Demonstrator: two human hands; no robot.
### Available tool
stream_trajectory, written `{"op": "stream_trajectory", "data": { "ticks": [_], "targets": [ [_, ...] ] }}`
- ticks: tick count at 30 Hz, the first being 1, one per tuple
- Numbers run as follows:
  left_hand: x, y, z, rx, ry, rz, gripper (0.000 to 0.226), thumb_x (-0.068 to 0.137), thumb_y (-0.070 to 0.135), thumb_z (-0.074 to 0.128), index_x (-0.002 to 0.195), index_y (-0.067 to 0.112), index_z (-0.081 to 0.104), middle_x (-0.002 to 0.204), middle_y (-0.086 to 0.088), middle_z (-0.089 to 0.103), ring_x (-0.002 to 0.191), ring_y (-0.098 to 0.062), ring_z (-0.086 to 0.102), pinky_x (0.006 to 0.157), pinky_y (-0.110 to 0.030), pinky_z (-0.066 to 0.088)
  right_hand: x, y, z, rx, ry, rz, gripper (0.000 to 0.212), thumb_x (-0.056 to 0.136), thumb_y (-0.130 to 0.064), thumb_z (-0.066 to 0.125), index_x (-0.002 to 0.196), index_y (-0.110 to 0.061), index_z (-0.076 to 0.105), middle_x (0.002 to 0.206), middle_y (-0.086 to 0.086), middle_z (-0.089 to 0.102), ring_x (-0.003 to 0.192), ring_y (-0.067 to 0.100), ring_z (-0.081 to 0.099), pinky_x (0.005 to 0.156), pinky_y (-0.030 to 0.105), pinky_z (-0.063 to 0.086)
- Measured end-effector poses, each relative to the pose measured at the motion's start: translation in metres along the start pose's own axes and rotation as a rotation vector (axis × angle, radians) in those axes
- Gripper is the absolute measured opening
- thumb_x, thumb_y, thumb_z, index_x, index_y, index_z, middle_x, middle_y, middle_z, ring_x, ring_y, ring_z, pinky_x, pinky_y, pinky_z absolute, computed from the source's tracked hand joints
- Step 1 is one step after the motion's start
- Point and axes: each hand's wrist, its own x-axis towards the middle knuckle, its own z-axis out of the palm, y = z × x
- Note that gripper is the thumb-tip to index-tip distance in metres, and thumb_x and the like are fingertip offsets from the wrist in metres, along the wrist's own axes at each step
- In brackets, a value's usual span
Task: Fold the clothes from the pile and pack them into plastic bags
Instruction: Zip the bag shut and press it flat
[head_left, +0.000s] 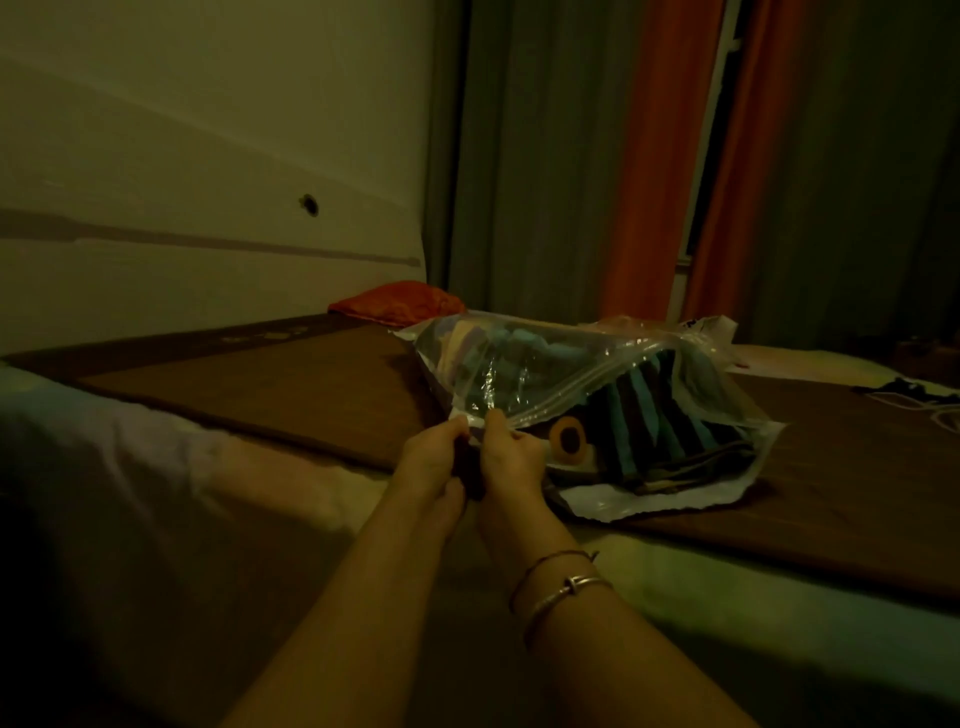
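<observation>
A clear plastic bag (587, 395) is lying on the brown mat (291, 379) spread over the bed, its long axis running from the near left corner out toward the far right. Its zip edge is slanting across the top, with the mouth facing the right side. Inside it, a folded garment with blue and dark stripes (654, 421) is sitting flat, the stripes fanning away from the person.

The left hand (434, 457) and the right hand (511, 457) are meeting just beside each other at the bag's near left corner, both with fingers curled, pinching the zip edge there. Two bracelets (561, 582) are circling the right wrist. An orange cushion (400, 304) is resting by the wall, well behind the bag.
</observation>
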Motion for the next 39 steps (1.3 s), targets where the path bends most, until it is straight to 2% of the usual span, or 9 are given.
{"op": "stream_trajectory", "data": {
  "ticks": [3, 7, 10, 12, 14, 19, 25, 31, 39],
  "targets": [
    [-0.001, 0.005, -0.002, -0.043, -0.035, 0.029, 0.018, 0.089, 0.004, 0.049, 0.095, -0.002, 0.064, 0.098, -0.019, 0.065, 0.079, -0.028, 0.064, 0.065, -0.036, 0.053, 0.008, -0.005, -0.007, 0.072, 0.048, 0.043, 0.025, 0.092, -0.014, 0.056, 0.069, -0.004, 0.055, 0.083, 0.014, 0.064, 0.09, 0.033, 0.063, 0.087, 0.046, 0.053],
    [-0.004, 0.013, -0.016, -0.132, -0.072, 0.047, 0.017, 0.088, -0.001, 0.047, 0.085, 0.0, 0.064, 0.088, -0.018, 0.068, 0.079, -0.026, 0.066, 0.072, -0.033, 0.057, 0.022, -0.013, -0.032, 0.131, 0.113, 0.134, 0.028, 0.093, -0.014, 0.056, 0.114, 0.004, 0.056, 0.108, 0.016, 0.061, 0.106, 0.035, 0.06, 0.094, 0.045, 0.05],
    [-0.003, 0.019, -0.034, -0.157, -0.084, 0.082, 0.03, 0.093, 0.004, 0.046, 0.066, 0.004, 0.06, 0.092, -0.019, 0.065, 0.087, -0.029, 0.064, 0.088, -0.038, 0.053, 0.034, -0.019, -0.057, 0.142, 0.183, 0.144, 0.031, 0.091, -0.014, 0.057, 0.114, 0.006, 0.054, 0.115, 0.02, 0.06, 0.108, 0.038, 0.059, 0.095, 0.048, 0.049],
    [-0.009, 0.021, -0.041, -0.146, -0.066, 0.141, 0.036, 0.095, 0.006, 0.045, 0.06, 0.006, 0.053, 0.07, -0.012, 0.064, 0.067, -0.019, 0.064, 0.07, -0.028, 0.055, 0.037, -0.018, -0.063, 0.133, 0.173, 0.154, 0.034, 0.092, -0.015, 0.057, 0.118, 0.005, 0.051, 0.111, 0.017, 0.057, 0.108, 0.036, 0.058, 0.095, 0.046, 0.049],
    [-0.017, 0.022, -0.044, -0.071, 0.005, 0.187, 0.033, 0.096, 0.009, 0.043, 0.062, 0.01, 0.047, 0.048, -0.001, 0.055, 0.042, -0.007, 0.054, 0.045, -0.019, 0.046, 0.035, -0.016, -0.064, 0.118, 0.114, 0.192, 0.025, 0.092, -0.018, 0.056, 0.11, -0.001, 0.054, 0.101, 0.013, 0.057, 0.094, 0.031, 0.06, 0.082, 0.041, 0.053],
    [-0.014, 0.01, -0.043, 0.253, 0.037, 0.214, 0.065, 0.087, 0.072, 0.027, 0.092, 0.016, 0.059, 0.071, -0.001, 0.053, 0.068, -0.012, 0.047, 0.073, -0.03, 0.031, 0.036, -0.014, -0.074, 0.069, -0.111, 0.293, 0.032, 0.091, -0.033, 0.049, 0.064, -0.018, 0.042, 0.051, -0.003, 0.035, 0.034, 0.01, 0.029, 0.036, 0.019, 0.026],
    [-0.014, -0.021, 0.031, 0.509, -0.044, 0.11, 0.055, 0.084, 0.062, 0.051, 0.072, 0.009, 0.056, 0.072, -0.004, 0.054, 0.067, -0.014, 0.048, 0.06, -0.028, 0.035, 0.035, -0.023, -0.078, -0.029, -0.099, 0.281, 0.024, 0.091, -0.016, 0.053, 0.07, -0.01, 0.047, 0.054, 0.0, 0.039, 0.039, 0.012, 0.037, 0.027, 0.012, 0.025],
    [0.006, -0.033, 0.067, 0.43, -0.062, -0.092, 0.039, 0.093, 0.034, 0.056, 0.115, 0.002, 0.058, 0.093, -0.012, 0.058, 0.067, -0.018, 0.049, 0.053, -0.029, 0.038, 0.038, -0.022, -0.073, 0.028, 0.023, 0.181, 0.021, 0.085, -0.002, 0.054, 0.065, -0.004, 0.052, 0.06, 0.008, 0.053, 0.054, 0.019, 0.051, 0.052, 0.027, 0.043],
    [-0.001, -0.04, 0.067, 0.262, -0.076, -0.129, 0.022, 0.092, 0.018, 0.055, 0.074, 0.007, 0.053, 0.083, -0.015, 0.058, 0.073, -0.026, 0.054, 0.068, -0.036, 0.046, 0.032, -0.01, -0.074, 0.016, 0.177, 0.002, 0.033, 0.092, -0.01, 0.051, 0.059, -0.011, 0.052, 0.064, 0.003, 0.055, 0.076, 0.026, 0.058, 0.08, 0.041, 0.052]
  ]
}}
